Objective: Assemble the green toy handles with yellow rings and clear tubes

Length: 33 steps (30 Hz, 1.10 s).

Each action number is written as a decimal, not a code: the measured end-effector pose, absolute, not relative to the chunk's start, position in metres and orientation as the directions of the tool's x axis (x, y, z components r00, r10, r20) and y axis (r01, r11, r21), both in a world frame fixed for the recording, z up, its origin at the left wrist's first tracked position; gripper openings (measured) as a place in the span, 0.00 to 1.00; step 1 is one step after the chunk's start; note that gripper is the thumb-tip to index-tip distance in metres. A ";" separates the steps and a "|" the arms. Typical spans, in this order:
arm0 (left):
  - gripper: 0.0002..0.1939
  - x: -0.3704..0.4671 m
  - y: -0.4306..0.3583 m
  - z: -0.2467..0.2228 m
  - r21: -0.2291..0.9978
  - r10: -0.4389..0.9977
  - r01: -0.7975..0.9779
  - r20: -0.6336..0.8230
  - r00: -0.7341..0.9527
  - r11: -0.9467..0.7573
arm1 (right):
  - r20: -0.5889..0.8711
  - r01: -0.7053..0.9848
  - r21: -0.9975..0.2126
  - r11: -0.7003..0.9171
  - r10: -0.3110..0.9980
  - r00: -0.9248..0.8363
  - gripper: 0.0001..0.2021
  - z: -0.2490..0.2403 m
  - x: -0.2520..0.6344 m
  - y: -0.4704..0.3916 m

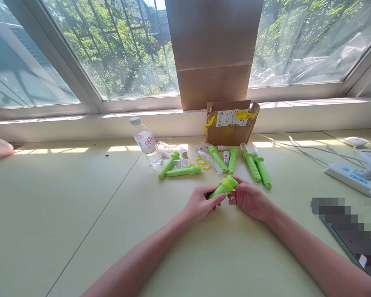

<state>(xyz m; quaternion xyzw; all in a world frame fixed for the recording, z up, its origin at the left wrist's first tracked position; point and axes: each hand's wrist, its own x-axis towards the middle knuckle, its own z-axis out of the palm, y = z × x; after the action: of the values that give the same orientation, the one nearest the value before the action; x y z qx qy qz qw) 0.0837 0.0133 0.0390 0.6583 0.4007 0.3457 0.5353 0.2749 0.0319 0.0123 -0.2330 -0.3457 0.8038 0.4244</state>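
Note:
My left hand is wrapped round a light green plastic handle, tilted with its threaded end up and to the right. A yellow ring sits round the handle just below the thread. At that threaded end my right hand has its fingers curled in, the thumb and fingertips touching the rim and ring. Beyond the hands lie several more green handles, loose yellow rings and clear plastic tubes. Two handles at the right, one of them this one, have clear tubes on their ends.
A water bottle stands behind the parts at the left. Behind them is an opened cardboard box near the window sill. At the right are a power strip with cables and a dark, partly pixelated phone-like device.

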 end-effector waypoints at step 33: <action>0.18 0.085 0.011 0.036 0.994 0.898 0.083 -0.098 0.429 0.068 | -0.090 -0.495 -0.760 -0.421 0.823 -0.561 0.13 0.014 0.274 0.032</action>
<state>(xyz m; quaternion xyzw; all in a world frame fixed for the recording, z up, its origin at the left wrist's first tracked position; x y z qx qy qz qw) 0.0848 0.0112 0.0359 0.5929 0.4138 0.3380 0.6025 0.2742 0.0318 0.0145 -0.2323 -0.3523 0.8103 0.4067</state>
